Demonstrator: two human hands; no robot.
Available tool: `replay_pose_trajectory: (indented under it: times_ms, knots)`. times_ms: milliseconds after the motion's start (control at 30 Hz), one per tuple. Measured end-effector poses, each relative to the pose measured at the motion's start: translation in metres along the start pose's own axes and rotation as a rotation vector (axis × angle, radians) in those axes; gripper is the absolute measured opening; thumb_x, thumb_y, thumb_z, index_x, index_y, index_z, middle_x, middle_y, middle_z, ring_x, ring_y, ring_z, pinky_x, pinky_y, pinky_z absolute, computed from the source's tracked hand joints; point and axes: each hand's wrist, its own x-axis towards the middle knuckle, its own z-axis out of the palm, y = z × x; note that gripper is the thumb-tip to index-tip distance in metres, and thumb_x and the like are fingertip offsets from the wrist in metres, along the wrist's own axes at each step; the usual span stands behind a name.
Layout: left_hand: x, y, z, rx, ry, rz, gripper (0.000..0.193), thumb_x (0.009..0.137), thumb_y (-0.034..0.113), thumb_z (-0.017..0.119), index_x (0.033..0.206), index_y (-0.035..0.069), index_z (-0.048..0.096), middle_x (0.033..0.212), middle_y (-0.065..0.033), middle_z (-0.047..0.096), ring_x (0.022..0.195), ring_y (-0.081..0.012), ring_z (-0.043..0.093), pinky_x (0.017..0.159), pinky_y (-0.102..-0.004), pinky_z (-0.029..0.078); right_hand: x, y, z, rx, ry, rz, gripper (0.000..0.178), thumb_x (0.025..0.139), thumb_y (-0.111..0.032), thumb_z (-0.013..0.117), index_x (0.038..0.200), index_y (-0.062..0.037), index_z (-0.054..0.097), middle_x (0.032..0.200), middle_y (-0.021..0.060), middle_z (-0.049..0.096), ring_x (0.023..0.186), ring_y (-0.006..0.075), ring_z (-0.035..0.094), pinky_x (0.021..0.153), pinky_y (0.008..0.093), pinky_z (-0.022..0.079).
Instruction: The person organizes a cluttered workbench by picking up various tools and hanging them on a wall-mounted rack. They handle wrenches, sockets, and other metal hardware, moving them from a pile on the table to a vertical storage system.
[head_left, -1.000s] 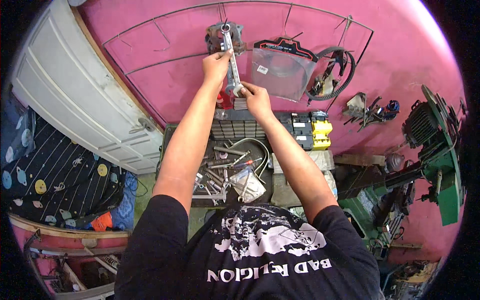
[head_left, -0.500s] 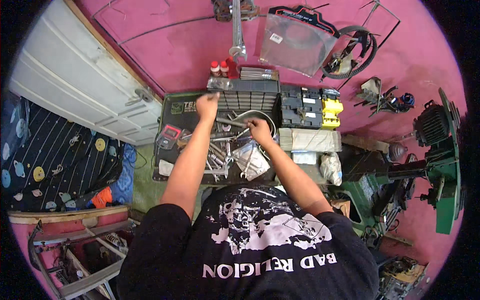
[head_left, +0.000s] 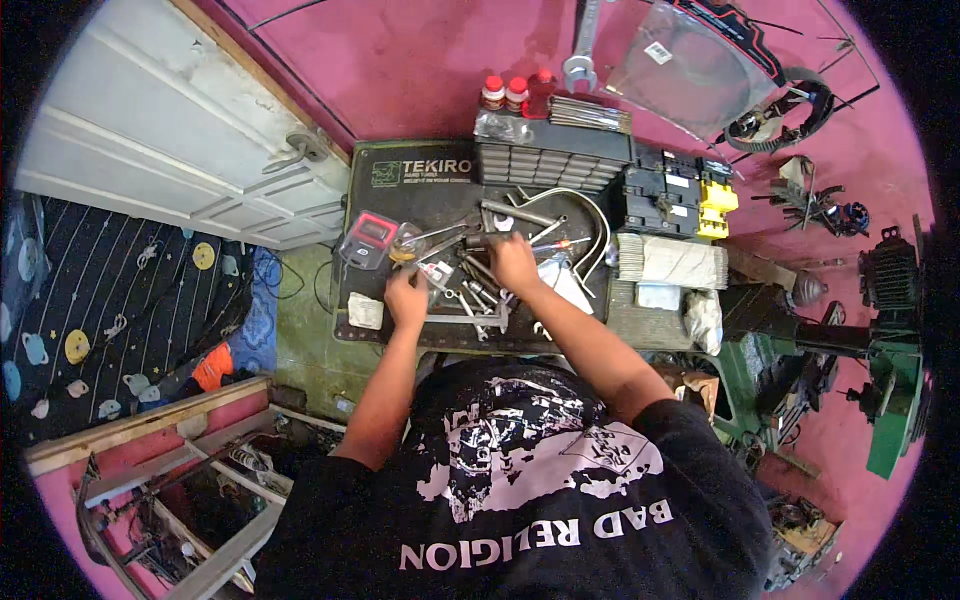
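Observation:
My left hand [head_left: 406, 298] is low over the near left of the bench's tool pile, fingers drawn together, beside a small white and red packet [head_left: 437, 272]. Whatever is in those fingers is hidden. Farther right, my right hand [head_left: 514, 264] has its fingers closed at a short dark cylindrical piece [head_left: 478, 241]. Beyond it a metal tube [head_left: 523, 213] lies next to a curved metal band [head_left: 604, 225]. Several wrenches [head_left: 478, 300] lie between and below my hands. A long, thin metal tool [head_left: 447, 229] lies above the left hand.
A red and black device [head_left: 369, 240] stands at the bench's left, near a white block [head_left: 365, 311]. Behind are a drawer cabinet [head_left: 555, 164], red-capped bottles [head_left: 494, 93] and black and yellow bins [head_left: 714, 208]. A white door [head_left: 200, 130] borders the left; a green machine [head_left: 893, 400] stands right.
My left hand has come down from the back of the bench to its near left. The tube my right hand was at now lies on the bench. The view has shifted.

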Motion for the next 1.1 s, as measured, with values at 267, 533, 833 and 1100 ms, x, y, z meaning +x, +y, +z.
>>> replay_pose_trajectory:
  times_ms: [267,533,833,1100]
  knots:
    - [0.072,-0.004,-0.043,0.37,-0.492,0.053,0.05,0.074,0.036,0.084,0.116,0.014,0.07,0.114,-0.009,0.068,0.117,-0.0339,0.057,0.092,-0.0608,0.041,0.072,-0.049,0.039,-0.546,-0.404,-0.158,0.029,0.091,-0.028,0.061,0.116,-0.0215,0.072,0.123,-0.0015,0.064,0.124,0.0224,0.049,0.099,0.0484,0.035]
    - [0.062,0.001,-0.063,0.387,-0.529,0.093,0.039,0.071,0.035,0.084,0.102,0.012,0.075,0.107,-0.0086,0.072,0.111,-0.0317,0.062,0.094,-0.0557,0.042,0.046,-0.066,0.045,-0.657,-0.164,-0.261,0.026,0.092,-0.024,0.058,0.112,-0.0219,0.074,0.123,0.0025,0.063,0.123,0.0231,0.049,0.1,0.0517,0.037]
    - [0.052,0.038,-0.152,-0.422,-0.696,0.204,0.01,0.09,0.014,0.071,0.091,0.006,0.077,0.083,-0.0079,0.069,0.082,-0.0199,0.063,0.076,-0.038,0.047,-0.01,-0.115,-0.052,0.247,0.331,-0.031,0.044,0.089,-0.01,0.068,0.133,-0.0131,0.064,0.096,0.0122,0.073,0.087,0.0265,0.064,0.087,0.0416,0.045]
    - [0.005,0.088,-0.116,-1.37,-1.06,-0.362,0.014,0.091,0.005,0.07,0.105,0.0,0.072,0.099,-0.0041,0.072,0.09,-0.0132,0.065,0.084,-0.028,0.05,-0.032,-0.117,-0.122,1.378,0.253,0.161,0.081,0.097,0.002,0.06,0.162,-0.0084,0.012,0.118,0.0159,0.07,0.103,0.0138,0.066,0.091,0.0254,0.049]
